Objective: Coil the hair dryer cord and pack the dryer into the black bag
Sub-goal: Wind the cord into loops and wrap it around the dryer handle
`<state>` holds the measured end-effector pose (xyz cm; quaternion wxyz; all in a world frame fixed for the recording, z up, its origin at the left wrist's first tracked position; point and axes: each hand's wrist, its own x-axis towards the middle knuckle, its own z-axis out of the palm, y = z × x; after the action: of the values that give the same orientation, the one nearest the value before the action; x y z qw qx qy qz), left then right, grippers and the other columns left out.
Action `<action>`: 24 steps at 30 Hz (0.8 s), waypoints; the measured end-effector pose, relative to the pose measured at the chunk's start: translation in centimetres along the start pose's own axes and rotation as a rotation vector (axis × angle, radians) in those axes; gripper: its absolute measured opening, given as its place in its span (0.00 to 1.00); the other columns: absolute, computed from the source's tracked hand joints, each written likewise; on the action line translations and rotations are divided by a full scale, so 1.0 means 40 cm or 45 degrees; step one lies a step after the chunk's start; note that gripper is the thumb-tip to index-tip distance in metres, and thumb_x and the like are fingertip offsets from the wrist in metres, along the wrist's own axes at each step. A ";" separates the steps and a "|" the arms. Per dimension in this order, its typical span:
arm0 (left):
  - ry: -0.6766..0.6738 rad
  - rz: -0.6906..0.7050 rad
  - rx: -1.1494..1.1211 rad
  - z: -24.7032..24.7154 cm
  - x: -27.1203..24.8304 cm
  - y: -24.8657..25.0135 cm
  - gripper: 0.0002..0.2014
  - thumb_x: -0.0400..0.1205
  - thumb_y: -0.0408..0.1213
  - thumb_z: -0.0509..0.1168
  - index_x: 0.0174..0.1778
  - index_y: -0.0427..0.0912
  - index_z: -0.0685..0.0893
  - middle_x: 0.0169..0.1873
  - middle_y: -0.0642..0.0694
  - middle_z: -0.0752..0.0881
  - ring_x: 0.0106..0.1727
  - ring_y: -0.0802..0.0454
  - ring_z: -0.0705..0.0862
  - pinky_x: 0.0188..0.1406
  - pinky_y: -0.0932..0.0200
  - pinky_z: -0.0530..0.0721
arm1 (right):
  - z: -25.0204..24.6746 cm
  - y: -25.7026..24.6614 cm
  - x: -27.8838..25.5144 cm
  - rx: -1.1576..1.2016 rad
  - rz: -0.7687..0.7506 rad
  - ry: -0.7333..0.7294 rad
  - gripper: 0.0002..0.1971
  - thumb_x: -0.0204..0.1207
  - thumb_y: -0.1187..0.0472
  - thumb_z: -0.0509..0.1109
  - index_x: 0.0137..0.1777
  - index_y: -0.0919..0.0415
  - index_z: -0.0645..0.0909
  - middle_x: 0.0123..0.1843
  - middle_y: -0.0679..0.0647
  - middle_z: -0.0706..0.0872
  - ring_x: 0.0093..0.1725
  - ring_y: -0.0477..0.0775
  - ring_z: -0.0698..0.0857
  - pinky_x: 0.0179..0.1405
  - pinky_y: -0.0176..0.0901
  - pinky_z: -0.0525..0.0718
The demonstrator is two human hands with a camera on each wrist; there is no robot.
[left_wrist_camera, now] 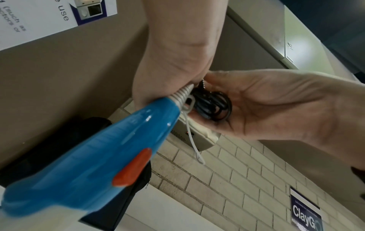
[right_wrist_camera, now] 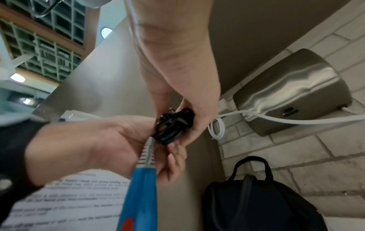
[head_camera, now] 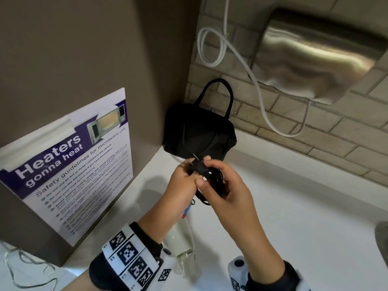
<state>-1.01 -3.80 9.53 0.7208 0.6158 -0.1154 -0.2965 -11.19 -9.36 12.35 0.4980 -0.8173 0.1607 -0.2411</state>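
Both hands meet above the white counter, in front of the black bag. Between them is the black cord, wound into a small bundle, its plug sticking out on top. My left hand grips the bundle's near side and the grey strain relief at the end of the dryer's handle. My right hand curls round the bundle from the right. The hair dryer, blue-handled with an orange switch, hangs below my left hand, its white body just over the counter. The bag stands upright in the corner, handle up.
A steel hand dryer is mounted on the brick wall at upper right, its white cable looping down beside it. A microwave safety poster is taped to the brown panel on the left. A grey rim shows at the counter's right edge.
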 end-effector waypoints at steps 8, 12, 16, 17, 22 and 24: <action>-0.135 0.149 0.285 -0.016 -0.012 0.009 0.10 0.84 0.47 0.60 0.42 0.50 0.85 0.20 0.64 0.80 0.30 0.62 0.75 0.34 0.65 0.72 | -0.056 -0.009 0.060 -0.270 -0.137 0.082 0.07 0.75 0.59 0.73 0.47 0.47 0.79 0.50 0.40 0.78 0.52 0.35 0.81 0.48 0.26 0.78; -0.173 0.305 0.382 -0.006 -0.021 0.008 0.14 0.84 0.49 0.59 0.47 0.41 0.82 0.31 0.49 0.82 0.35 0.60 0.76 0.41 0.61 0.73 | -0.075 -0.042 0.084 -0.017 -0.163 0.069 0.05 0.75 0.62 0.74 0.44 0.57 0.79 0.38 0.49 0.84 0.39 0.52 0.85 0.40 0.48 0.85; -0.185 0.475 0.528 0.001 -0.040 0.011 0.16 0.86 0.47 0.55 0.43 0.37 0.74 0.28 0.48 0.72 0.29 0.56 0.67 0.28 0.59 0.69 | -0.098 -0.085 0.116 0.214 -0.241 0.144 0.08 0.74 0.66 0.74 0.41 0.57 0.77 0.33 0.46 0.80 0.35 0.49 0.83 0.37 0.33 0.83; -0.172 0.499 0.543 -0.001 -0.042 0.010 0.16 0.86 0.47 0.54 0.41 0.37 0.72 0.26 0.50 0.69 0.27 0.56 0.65 0.26 0.58 0.67 | -0.105 -0.087 0.126 0.252 -0.239 0.162 0.08 0.74 0.67 0.74 0.41 0.57 0.77 0.33 0.47 0.80 0.35 0.49 0.83 0.37 0.33 0.84; -0.134 0.420 0.517 -0.013 -0.027 -0.002 0.18 0.86 0.47 0.56 0.38 0.36 0.70 0.28 0.46 0.68 0.29 0.55 0.66 0.33 0.57 0.68 | -0.096 -0.067 0.137 0.464 -0.087 0.149 0.07 0.74 0.68 0.73 0.41 0.60 0.76 0.30 0.47 0.77 0.33 0.48 0.83 0.38 0.33 0.84; -0.124 0.339 0.428 -0.020 -0.016 -0.003 0.17 0.86 0.46 0.57 0.38 0.34 0.75 0.32 0.44 0.75 0.30 0.59 0.74 0.35 0.66 0.73 | -0.086 -0.062 0.133 0.498 -0.047 0.138 0.08 0.75 0.68 0.72 0.41 0.60 0.75 0.29 0.48 0.77 0.33 0.49 0.83 0.37 0.31 0.83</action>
<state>-1.13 -2.81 9.36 0.6343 0.6917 -0.2781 -0.2047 -8.61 -13.47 17.14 0.6335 -0.6936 0.1225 -0.3205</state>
